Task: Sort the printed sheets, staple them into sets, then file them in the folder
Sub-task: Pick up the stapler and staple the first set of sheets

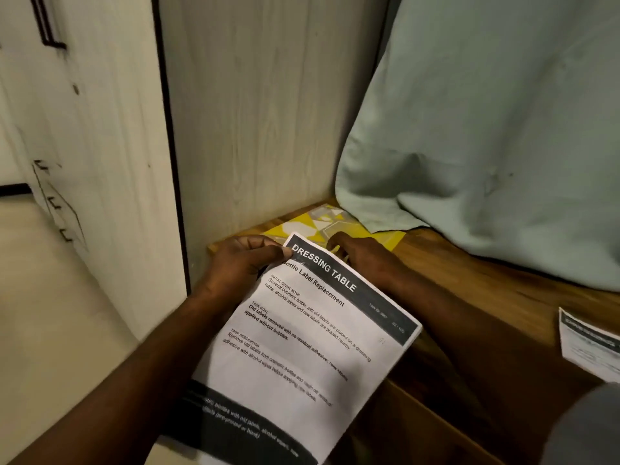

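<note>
A set of printed sheets [302, 344] headed "DRESSING TABLE" is held tilted over the front left of the wooden table [476, 297]. My left hand [241, 266] pinches its top left corner, thumb on the page. Behind the sheets lies a yellow, white and grey patterned folder [318, 223] in the table's back left corner. My right hand [355, 253] reaches past the sheets' top edge and its curled fingers take hold of the folder's near edge. The sheets hide part of both hands. No stapler is in view.
A pale green cloth [486, 129] hangs over the back right of the table and covers a corner of the folder. Another printed sheet [590, 344] lies at the right edge. A light wood cabinet panel [255, 112] stands directly behind the folder.
</note>
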